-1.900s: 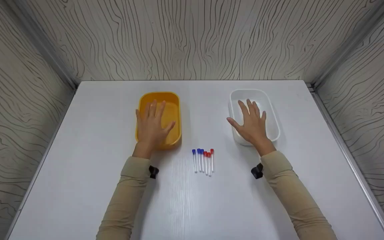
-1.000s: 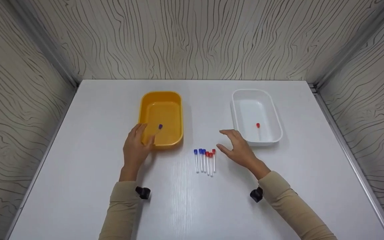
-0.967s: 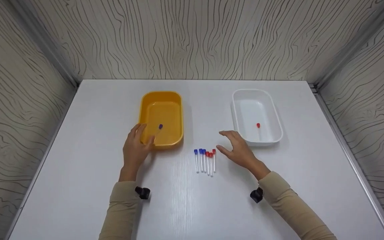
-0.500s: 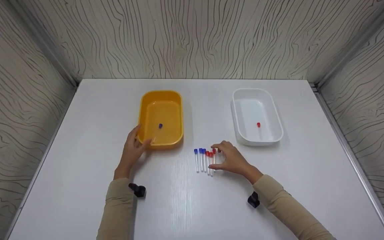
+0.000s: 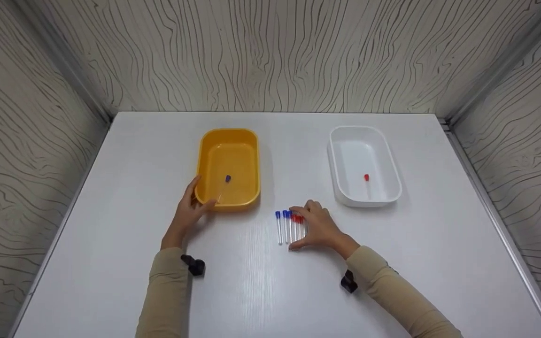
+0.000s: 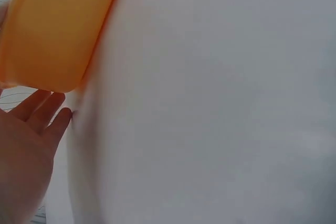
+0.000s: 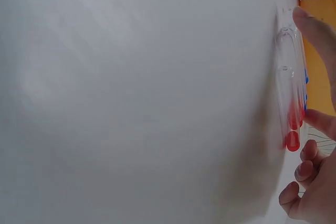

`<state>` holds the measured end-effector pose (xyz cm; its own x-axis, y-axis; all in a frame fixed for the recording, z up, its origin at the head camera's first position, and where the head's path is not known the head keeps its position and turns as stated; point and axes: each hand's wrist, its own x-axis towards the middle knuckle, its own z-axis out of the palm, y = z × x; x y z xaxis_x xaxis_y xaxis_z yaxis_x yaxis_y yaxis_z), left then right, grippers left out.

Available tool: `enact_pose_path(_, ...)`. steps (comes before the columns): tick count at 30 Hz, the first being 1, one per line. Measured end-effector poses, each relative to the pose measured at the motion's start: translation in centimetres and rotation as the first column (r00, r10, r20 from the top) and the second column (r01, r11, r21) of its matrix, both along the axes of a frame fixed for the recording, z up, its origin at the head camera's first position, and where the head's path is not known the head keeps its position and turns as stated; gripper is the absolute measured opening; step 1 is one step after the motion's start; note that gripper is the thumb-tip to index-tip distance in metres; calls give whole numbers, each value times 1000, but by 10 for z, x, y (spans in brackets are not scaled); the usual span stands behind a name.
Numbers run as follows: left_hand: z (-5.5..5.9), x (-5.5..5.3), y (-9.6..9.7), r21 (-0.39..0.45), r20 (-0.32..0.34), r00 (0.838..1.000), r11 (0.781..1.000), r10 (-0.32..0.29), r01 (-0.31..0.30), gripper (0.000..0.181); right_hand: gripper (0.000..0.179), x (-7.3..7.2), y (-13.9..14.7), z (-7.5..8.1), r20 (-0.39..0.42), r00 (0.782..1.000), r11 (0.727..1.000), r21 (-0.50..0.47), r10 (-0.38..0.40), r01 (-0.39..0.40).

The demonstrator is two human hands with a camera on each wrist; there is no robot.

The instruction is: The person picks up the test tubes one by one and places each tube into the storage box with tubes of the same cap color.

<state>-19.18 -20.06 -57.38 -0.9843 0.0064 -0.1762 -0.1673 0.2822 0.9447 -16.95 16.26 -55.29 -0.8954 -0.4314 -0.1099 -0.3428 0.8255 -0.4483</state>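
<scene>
At the near left corner of the yellow tray, my left hand holds the rim, thumb at the front and index finger along the side. In the left wrist view, its other fingertips rest by the tray's outer wall. My right hand is spread over the group of capped tubes. Its thumb lies by their clear ends and its index finger by the caps; no closed pinch shows. Blue-capped tubes lie left of red-capped tubes, partly hidden by the hand. The right wrist view shows red caps near the index finger.
One blue-capped tube lies in the yellow tray. The white tray at the right holds one red-capped tube. Both trays stand on the white table, with patterned panels around it.
Both hands have drawn back from over the trays, leaving one tube in each. My left hand has settled on the yellow tray's corner; my right has come left and down over the tubes.
</scene>
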Motion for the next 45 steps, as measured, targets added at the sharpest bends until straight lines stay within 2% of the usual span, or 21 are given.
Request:
enact_pose_path(11,-1,-5,-3,73,79,997,997,8,-14,88,90,-1,-4,-2,-24,1000,1000,0,-15,15)
enact_pose_path(16,-1,-5,-4,109,121,992,993,31,-44,88,88,-3,-5,3,-48,999,1000,-2,-12,12)
enact_pose_path(21,-2,-6,-4,148,172,984,986,50,-76,87,89,-7,-9,13,-13,999,998,-47,-29,29)
enact_pose_path(30,1,-2,-3,152,160,986,987,36,-61,83,92,-18,-27,28,63,997,977,-207,-32,45)
enact_pose_path(36,0,-2,-3,159,150,988,986,28,-52,84,90,-34,-38,31,83,997,951,-308,-10,35)
enact_pose_path(40,4,-1,-2,151,159,987,988,19,-44,87,87,-44,-47,36,117,993,934,-351,-23,63)
enact_pose_path(44,4,-2,-1,144,149,989,989,17,-39,86,86,-54,-56,38,139,990,921,-381,-27,79)
enact_pose_path(45,0,-3,-2,146,139,990,988,21,-41,85,86,-57,-58,38,144,989,917,-390,-28,83)
